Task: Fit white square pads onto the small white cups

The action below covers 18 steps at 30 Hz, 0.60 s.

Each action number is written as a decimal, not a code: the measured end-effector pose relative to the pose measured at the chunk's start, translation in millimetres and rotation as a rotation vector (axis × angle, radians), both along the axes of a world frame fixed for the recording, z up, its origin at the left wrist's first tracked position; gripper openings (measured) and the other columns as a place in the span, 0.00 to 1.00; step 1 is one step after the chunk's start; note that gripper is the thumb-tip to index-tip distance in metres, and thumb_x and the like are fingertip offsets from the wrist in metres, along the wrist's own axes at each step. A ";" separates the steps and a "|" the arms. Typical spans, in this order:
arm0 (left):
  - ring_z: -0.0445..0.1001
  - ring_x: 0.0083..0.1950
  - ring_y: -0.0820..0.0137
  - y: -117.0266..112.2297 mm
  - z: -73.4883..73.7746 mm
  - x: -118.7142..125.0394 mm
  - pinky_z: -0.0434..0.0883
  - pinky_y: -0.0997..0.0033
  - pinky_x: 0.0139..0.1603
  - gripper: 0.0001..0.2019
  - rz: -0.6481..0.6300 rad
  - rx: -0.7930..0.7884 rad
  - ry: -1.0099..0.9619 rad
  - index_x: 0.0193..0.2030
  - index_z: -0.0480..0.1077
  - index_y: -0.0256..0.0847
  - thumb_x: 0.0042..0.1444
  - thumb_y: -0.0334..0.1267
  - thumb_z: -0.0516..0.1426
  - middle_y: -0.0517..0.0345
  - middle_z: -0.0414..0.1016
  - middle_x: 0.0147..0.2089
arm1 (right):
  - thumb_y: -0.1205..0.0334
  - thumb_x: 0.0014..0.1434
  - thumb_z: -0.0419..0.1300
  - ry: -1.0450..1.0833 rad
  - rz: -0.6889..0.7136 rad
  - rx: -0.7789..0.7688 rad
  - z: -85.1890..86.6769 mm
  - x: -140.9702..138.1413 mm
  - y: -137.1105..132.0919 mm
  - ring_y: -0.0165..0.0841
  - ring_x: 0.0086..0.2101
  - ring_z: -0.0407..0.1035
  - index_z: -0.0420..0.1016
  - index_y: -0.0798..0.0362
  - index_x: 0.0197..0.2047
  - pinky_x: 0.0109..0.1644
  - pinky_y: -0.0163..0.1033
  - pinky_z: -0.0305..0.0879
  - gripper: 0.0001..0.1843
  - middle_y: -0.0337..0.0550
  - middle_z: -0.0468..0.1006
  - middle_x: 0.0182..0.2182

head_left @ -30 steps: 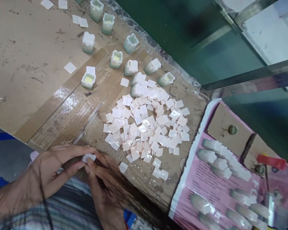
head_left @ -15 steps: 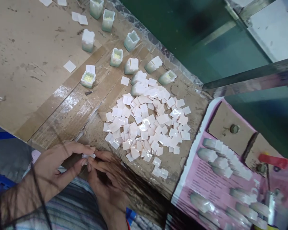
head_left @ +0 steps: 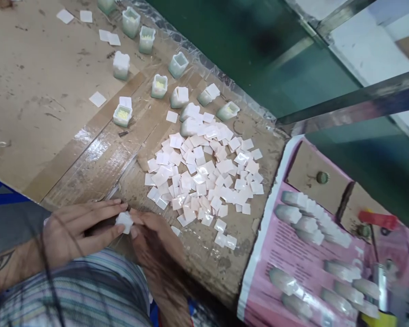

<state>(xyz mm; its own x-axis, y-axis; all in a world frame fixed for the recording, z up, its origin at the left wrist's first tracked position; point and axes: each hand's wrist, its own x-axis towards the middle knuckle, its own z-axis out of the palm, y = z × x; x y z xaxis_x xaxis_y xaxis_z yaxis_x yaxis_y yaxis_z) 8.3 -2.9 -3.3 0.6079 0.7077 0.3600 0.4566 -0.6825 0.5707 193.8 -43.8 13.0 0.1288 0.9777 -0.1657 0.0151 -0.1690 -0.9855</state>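
At the cardboard table's front edge, my left hand (head_left: 85,223) and my right hand (head_left: 158,234) grip a small white container (head_left: 124,221) between their fingertips. Its pale, square-like end faces up; most of its body is hidden. My left fingers are nearly straight, with the thumb against its near side. Strands of hair partly cover my right hand, whose thumb and forefinger press on the other side. Just beyond lies a heap of glossy whitish squares (head_left: 204,177). One square (head_left: 175,230) lies beside my right hand.
Several pale-green cups stand farther back, some with yellow granules, like this cup (head_left: 122,115); others, like this cup (head_left: 121,66), bear white squares. At right, a pink sheet (head_left: 282,254) carries more containers (head_left: 288,213) and a red-handled tool (head_left: 378,220). A green panel (head_left: 225,41) borders the table.
The small white container has turned, so more of its pale end shows. My left fingers have straightened around it. The whole view has shifted slightly.
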 end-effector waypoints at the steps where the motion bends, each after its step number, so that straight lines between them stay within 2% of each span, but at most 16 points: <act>1: 0.70 0.63 0.74 1.0 -1.8 1.0 0.63 0.75 0.68 0.13 0.017 -0.013 0.007 0.50 0.73 0.52 0.67 0.30 0.52 0.68 0.70 0.63 | 0.70 0.57 0.63 0.059 -0.016 -0.038 0.4 -0.1 1.0 0.26 0.43 0.78 0.75 0.29 0.48 0.48 0.30 0.76 0.23 0.26 0.82 0.42; 4: 0.75 0.58 0.75 2.0 -6.6 0.7 0.62 0.79 0.68 0.12 0.053 -0.050 0.027 0.52 0.73 0.48 0.64 0.31 0.56 0.65 0.76 0.57 | 0.70 0.55 0.64 0.141 -0.078 -0.126 2.2 -1.6 5.6 0.25 0.37 0.78 0.74 0.30 0.46 0.38 0.25 0.75 0.22 0.24 0.83 0.39; 7: 0.77 0.54 0.75 2.6 -8.6 -2.8 0.67 0.83 0.63 0.12 0.040 -0.058 0.025 0.53 0.72 0.47 0.64 0.33 0.56 0.65 0.77 0.56 | 0.64 0.55 0.65 0.167 -0.081 -0.225 5.5 -2.7 10.8 0.27 0.28 0.75 0.79 0.40 0.38 0.30 0.28 0.73 0.09 0.31 0.81 0.30; 9: 0.77 0.55 0.75 3.1 -7.1 -3.7 0.70 0.81 0.62 0.11 0.006 -0.052 0.012 0.49 0.73 0.50 0.65 0.31 0.55 0.67 0.76 0.57 | 0.62 0.54 0.66 0.214 -0.082 -0.281 8.5 -2.3 13.6 0.28 0.26 0.73 0.79 0.43 0.35 0.26 0.30 0.70 0.04 0.34 0.80 0.28; 12: 0.74 0.59 0.72 3.5 -2.0 -1.4 0.70 0.74 0.64 0.13 -0.024 -0.052 0.004 0.45 0.74 0.51 0.63 0.26 0.54 0.66 0.75 0.58 | 0.64 0.50 0.69 0.290 -0.110 -0.352 11.5 -0.8 14.9 0.28 0.26 0.72 0.78 0.43 0.34 0.23 0.29 0.67 0.08 0.33 0.81 0.28; 14: 0.74 0.59 0.73 3.8 -0.1 0.4 0.67 0.75 0.66 0.15 -0.003 -0.057 0.010 0.45 0.75 0.51 0.62 0.25 0.56 0.67 0.76 0.57 | 0.66 0.48 0.70 0.329 -0.135 -0.388 11.3 -0.5 14.1 0.27 0.25 0.72 0.78 0.43 0.32 0.25 0.29 0.69 0.09 0.33 0.82 0.30; 18: 0.77 0.54 0.75 2.7 -7.2 -1.4 0.67 0.81 0.64 0.18 0.041 -0.147 0.024 0.57 0.70 0.54 0.63 0.30 0.56 0.69 0.75 0.57 | 0.67 0.49 0.68 0.380 -0.163 -0.357 7.7 -3.3 11.0 0.25 0.22 0.72 0.73 0.45 0.26 0.26 0.28 0.70 0.08 0.33 0.83 0.32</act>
<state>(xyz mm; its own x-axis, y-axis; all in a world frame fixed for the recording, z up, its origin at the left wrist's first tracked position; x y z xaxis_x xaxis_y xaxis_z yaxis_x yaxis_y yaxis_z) 6.8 -0.1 -10.5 0.5842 0.7764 0.2366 0.4972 -0.5728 0.6517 190.4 -32.8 20.8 0.1402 0.8246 -0.5481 -0.3856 -0.4644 -0.7973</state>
